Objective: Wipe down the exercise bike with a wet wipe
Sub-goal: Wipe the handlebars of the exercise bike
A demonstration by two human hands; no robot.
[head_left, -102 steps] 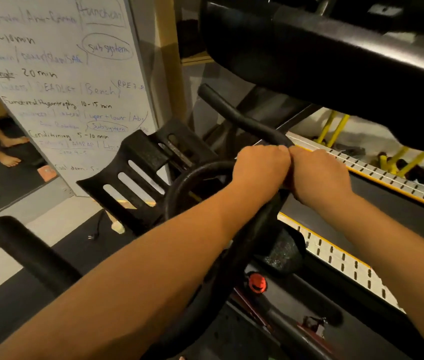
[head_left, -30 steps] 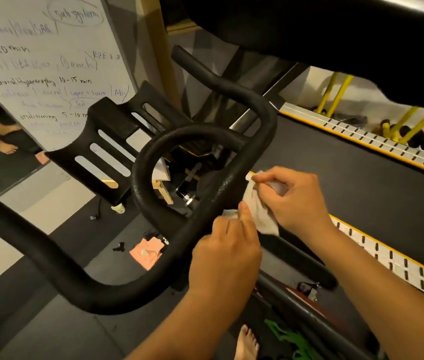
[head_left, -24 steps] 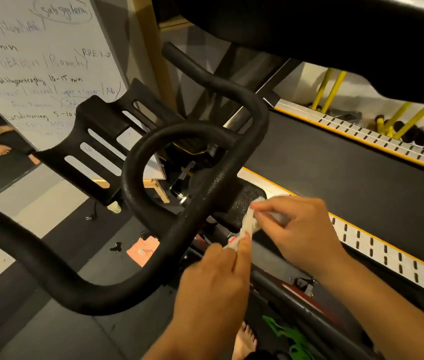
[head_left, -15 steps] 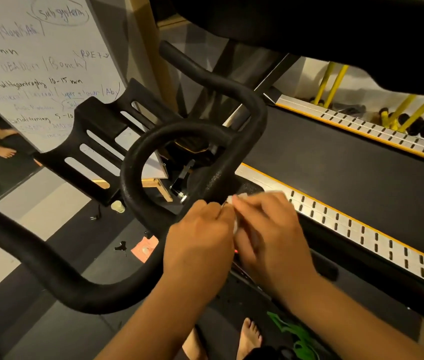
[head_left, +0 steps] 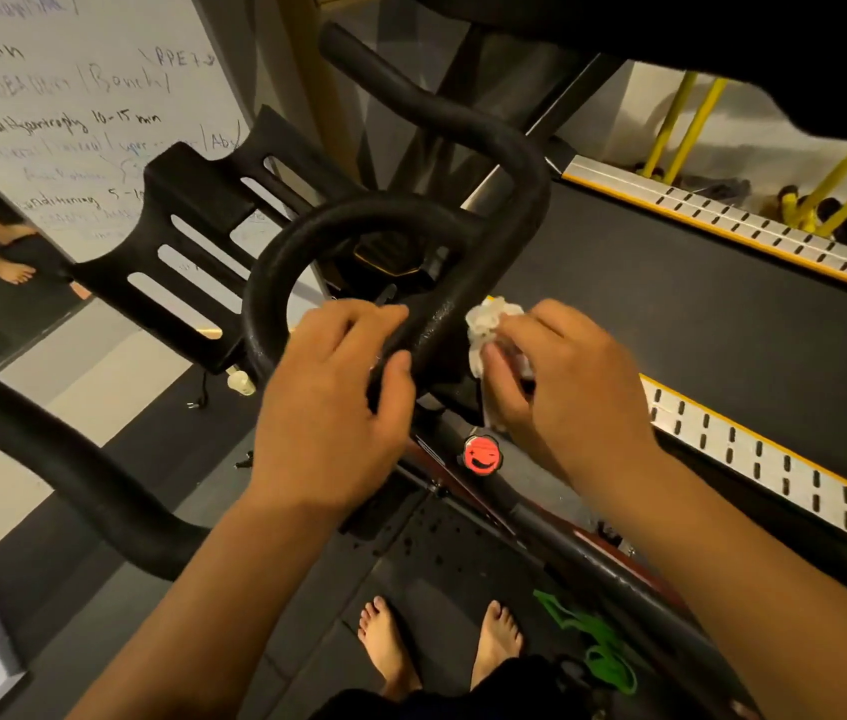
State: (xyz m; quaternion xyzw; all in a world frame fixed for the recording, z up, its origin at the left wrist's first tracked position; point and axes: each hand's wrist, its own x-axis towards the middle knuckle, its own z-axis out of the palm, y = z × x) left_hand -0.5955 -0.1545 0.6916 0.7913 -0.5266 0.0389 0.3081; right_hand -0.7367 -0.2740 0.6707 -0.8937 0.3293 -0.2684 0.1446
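Your left hand (head_left: 328,407) has fingers and thumb curled round the bar (head_left: 437,324). Your right hand (head_left: 556,376) pinches the bunched wipe (head_left: 486,330) against the bar's right side. Looks like you're only on the handlebars, so the frame and knob (head_left: 482,454) are probably left.

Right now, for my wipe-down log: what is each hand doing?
Left hand: grips the black padded handlebar.
Right hand: holds the crumpled white wet wipe beside that bar.
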